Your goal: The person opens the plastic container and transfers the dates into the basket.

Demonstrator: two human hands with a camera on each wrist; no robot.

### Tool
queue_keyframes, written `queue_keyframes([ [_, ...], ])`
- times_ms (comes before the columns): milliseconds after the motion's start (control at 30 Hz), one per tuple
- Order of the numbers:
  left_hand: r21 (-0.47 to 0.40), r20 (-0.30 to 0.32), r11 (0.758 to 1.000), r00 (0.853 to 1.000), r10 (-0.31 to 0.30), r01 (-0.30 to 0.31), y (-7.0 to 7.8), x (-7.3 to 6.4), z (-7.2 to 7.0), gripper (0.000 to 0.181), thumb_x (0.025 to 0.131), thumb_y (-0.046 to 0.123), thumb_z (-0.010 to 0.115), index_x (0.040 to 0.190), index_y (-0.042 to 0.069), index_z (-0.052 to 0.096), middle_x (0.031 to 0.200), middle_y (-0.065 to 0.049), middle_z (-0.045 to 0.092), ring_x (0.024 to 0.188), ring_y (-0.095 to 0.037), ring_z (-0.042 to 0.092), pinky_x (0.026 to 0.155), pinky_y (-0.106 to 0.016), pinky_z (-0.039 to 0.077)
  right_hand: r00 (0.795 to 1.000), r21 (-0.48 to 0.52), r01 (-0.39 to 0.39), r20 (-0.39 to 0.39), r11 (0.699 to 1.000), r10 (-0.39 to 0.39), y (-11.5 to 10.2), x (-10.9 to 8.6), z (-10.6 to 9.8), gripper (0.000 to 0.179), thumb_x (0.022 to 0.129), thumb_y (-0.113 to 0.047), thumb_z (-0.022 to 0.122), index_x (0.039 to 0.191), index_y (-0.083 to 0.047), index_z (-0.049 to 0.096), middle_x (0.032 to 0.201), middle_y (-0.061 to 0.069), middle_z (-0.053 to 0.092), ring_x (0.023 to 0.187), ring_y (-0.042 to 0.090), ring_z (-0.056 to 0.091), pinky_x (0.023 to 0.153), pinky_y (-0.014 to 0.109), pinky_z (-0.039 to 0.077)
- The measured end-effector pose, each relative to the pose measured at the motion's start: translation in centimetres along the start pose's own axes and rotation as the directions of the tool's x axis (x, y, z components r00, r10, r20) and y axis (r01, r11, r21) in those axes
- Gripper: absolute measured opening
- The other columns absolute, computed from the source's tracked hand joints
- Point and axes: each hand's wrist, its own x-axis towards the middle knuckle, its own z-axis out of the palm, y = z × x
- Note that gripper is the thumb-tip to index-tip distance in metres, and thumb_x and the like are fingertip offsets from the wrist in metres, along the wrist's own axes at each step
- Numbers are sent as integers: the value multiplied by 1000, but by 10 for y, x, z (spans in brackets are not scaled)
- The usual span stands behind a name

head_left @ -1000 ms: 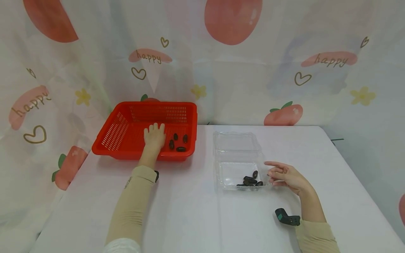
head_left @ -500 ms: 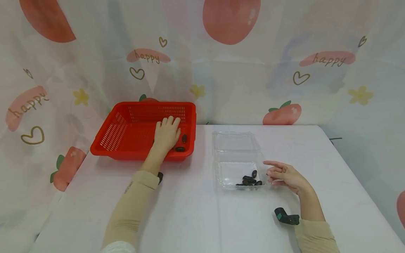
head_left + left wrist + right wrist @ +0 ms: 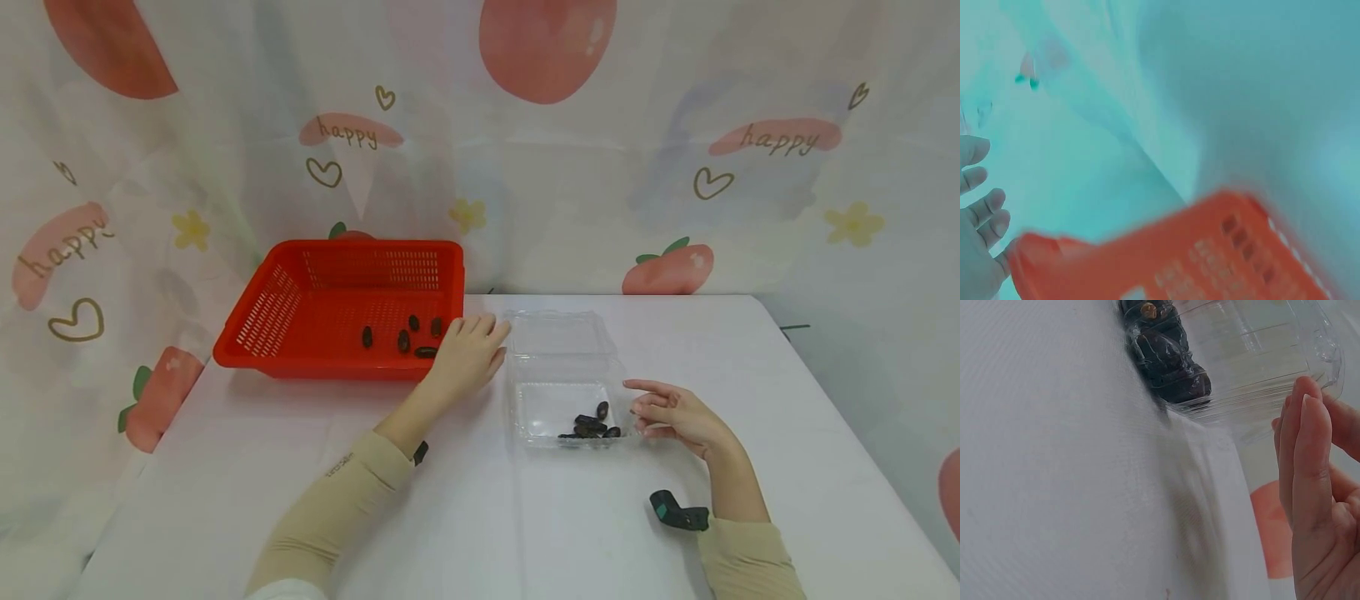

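Note:
In the head view my left hand [image 3: 467, 357] is in the air by the right rim of a red plastic basket [image 3: 315, 367]. Its fingers bend forward over the table; whether something is under them is hidden. Several dark oval fruits that look like dates [image 3: 403, 341] lie on the basket floor. A clear plastic clamshell box [image 3: 551, 404] stands lid back to the right, with more dates [image 3: 590, 425] bunched along its near right side. My right hand [image 3: 678, 421] stays at the box's right edge, fingers fairly straight. In the right wrist view its fingertips [image 3: 1307, 387] overlap the clear wall; contact is unclear.
A white-covered table [image 3: 450, 517] carries everything. A printed curtain [image 3: 555, 183] hangs right behind its back edge. A black wrist camera [image 3: 678, 511] sticks out from the right wrist over the table.
My left hand has moved right, from over the basket floor across its right rim toward the clear box. Dates it covered in the basket now show. The right hand has stayed in place.

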Motion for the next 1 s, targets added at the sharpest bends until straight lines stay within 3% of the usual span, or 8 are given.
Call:
queue_keyframes([
  [267,20,27,990,990,141,-142,40,4,13,23,90,30,53,111,22,52,100,2,51,93,-16,48,81,-29,39,1000,-3,-19,-15,1000,19,-1,0,0,53,89,-12,59,135,2,36,78,-1,65,68,11,60,64,26,52],
  [467,39,33,978,979,203,-204,62,5,32,23,90,35,54,110,24,53,99,4,50,91,-14,47,80,-28,37,1000,9,-9,-6,1000,10,-1,0,0,56,89,-11,59,136,5,33,78,-2,65,67,10,61,63,26,52],
  [767,76,34,961,964,265,-267,84,9,49,25,89,40,52,110,27,52,99,7,50,91,-12,47,76,-27,36,1000,26,-9,-13,1000,9,-1,0,1,53,89,-9,59,134,4,36,78,-2,66,66,11,61,63,26,52],
  [1000,84,52,949,953,300,-304,94,12,53,28,90,44,51,113,28,52,102,9,50,91,-10,47,77,-26,37,1000,4,-16,-12,1000,16,-1,0,0,54,89,-11,58,135,3,35,78,-3,65,67,11,60,64,26,52],
])
